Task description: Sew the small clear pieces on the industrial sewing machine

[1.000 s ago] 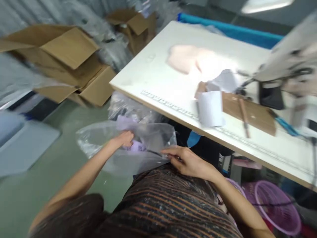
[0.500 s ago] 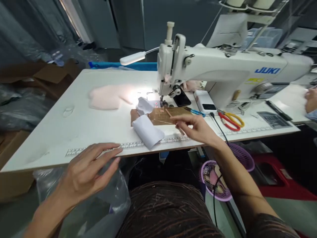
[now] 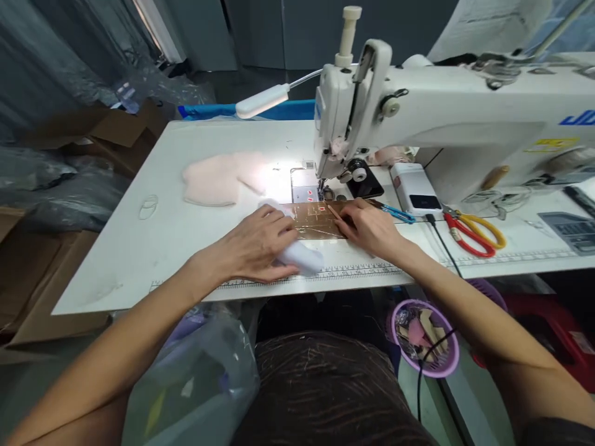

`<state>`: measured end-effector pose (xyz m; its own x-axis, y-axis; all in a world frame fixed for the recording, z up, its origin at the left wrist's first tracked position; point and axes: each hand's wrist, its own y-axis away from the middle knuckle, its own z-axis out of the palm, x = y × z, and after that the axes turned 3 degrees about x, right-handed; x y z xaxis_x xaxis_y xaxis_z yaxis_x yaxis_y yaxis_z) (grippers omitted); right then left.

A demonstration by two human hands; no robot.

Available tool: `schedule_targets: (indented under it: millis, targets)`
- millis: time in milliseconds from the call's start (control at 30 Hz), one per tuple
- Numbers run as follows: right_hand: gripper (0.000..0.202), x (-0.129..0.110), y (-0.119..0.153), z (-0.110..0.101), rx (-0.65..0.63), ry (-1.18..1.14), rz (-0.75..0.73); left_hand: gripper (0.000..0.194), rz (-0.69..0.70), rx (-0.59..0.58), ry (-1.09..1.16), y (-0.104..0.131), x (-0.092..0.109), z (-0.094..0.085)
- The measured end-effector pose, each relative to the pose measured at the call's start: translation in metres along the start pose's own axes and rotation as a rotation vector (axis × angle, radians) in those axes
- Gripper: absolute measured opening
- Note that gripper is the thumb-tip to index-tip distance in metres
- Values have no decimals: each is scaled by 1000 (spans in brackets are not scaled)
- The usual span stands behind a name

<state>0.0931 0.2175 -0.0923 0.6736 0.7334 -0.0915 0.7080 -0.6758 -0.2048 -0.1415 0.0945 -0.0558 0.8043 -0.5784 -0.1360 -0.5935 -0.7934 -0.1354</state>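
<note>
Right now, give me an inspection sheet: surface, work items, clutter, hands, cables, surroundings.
Surface: white table, ruler marks along the near edge.
Work items: blurred white paper, brown sheet, brown stick.
Clutter: pink cloth at left; blue snips and red-and-yellow tool at right.
Hands: left hand on the white paper, right hand at the brown stick; grips unclear.
Cables: black cable crosses the near edge.
Surroundings: sewing machine, purple basket of scraps below, cardboard box at left.
</note>
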Motion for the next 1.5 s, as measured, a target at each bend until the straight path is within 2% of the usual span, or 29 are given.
schedule_targets:
  millis: [67, 167, 233, 267, 333, 400, 467, 533, 667, 733, 800, 867, 933, 1000, 1133, 1233, 1367, 1500]
  targets:
    - [25, 2, 2, 2, -7, 38, -8, 44, -82, -35, -2, 9, 8, 6]
    - [23, 9, 10, -6, 28, -112, 20, 74, -202, -11, 84, 27, 27, 11]
    - [27, 11, 15, -18, 41, -399, 40, 87, -259, -8, 202, 38, 37, 9]
    - [28, 10, 18, -24, 17, -580, 46, 83, -277, -20, 268, 42, 41, 6]
    - [26, 5, 21, -34, -89, -930, 61, 69, -276, -77, 401, 50, 42, 1]
    - [23, 0, 22, -40, -199, -1209, 86, 75, -241, -151, 504, 55, 38, -2]
    - [24, -4, 22, -39, -239, -1414, 85, 92, -207, -197, 559, 57, 32, -1]
    - [22, -7, 22, -35, -245, -1517, 62, 93, -208, -171, 571, 55, 29, 5]
    - [26, -14, 21, -30, -185, -1484, 10, 54, -338, 57, 565, 39, 29, 18]
    - [18, -19, 19, -33, -96, -1422, 11, 39, -439, 191, 529, 28, 32, 22]
    - [10, -23, 17, -37, -10, -1350, 28, 31, -503, 298, 387, 15, 34, 24]
    - [5, -25, 15, -39, 67, -1278, 42, 26, -494, 372, 149, 5, 38, 26]
    - [13, -24, 12, -36, 127, -1170, 43, 22, -421, 411, -65, -3, 43, 28]
    - [22, -22, 10, -31, 153, -1031, -4, 18, -355, 417, -187, -6, 50, 31]
    - [27, -21, 9, -16, 95, -781, -154, 17, -327, 397, -238, -5, 62, 33]
    - [31, -22, 12, -10, -6, -668, -134, 17, -335, 428, -238, -1, 66, 31]
    - [28, -23, 17, -10, -190, -820, -28, 20, -301, 533, -144, 10, 68, 33]
    - [26, -26, 16, -13, -227, -1103, 113, 31, -321, 552, -78, 24, 72, 37]
